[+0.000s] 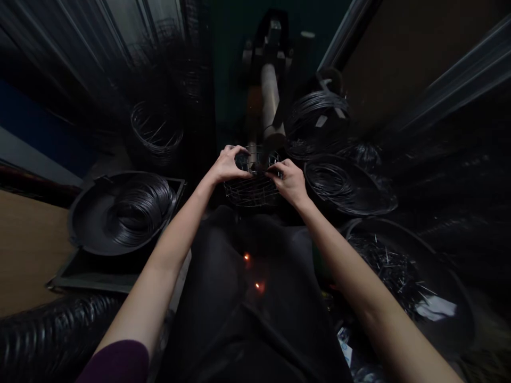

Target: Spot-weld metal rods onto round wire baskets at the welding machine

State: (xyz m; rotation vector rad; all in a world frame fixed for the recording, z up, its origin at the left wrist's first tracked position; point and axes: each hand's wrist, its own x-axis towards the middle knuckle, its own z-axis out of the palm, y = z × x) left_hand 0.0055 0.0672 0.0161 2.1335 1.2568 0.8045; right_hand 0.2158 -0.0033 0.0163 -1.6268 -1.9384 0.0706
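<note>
A round wire basket (251,196) of thin metal wires is held between my hands, in front of the lower end of a machine's pale cylindrical arm (270,98). At its left rim my left hand (230,164) is closed, thumb and fingers curved round the wires. My right hand (290,182) pinches the rim on the right, close under the machine arm. Whether a small separate piece is between those right fingertips, I cannot tell. Two orange glowing sparks (246,257) show in front of my dark apron (255,330). Dim light hides parts of the basket.
At left, a black pan (91,223) holds a coil of wire rings (146,210). Another coil (155,130) stands behind it. To the right are a pan with wire rings (331,181), hanging wire coils (311,109) and a pan of short wire pieces (383,266).
</note>
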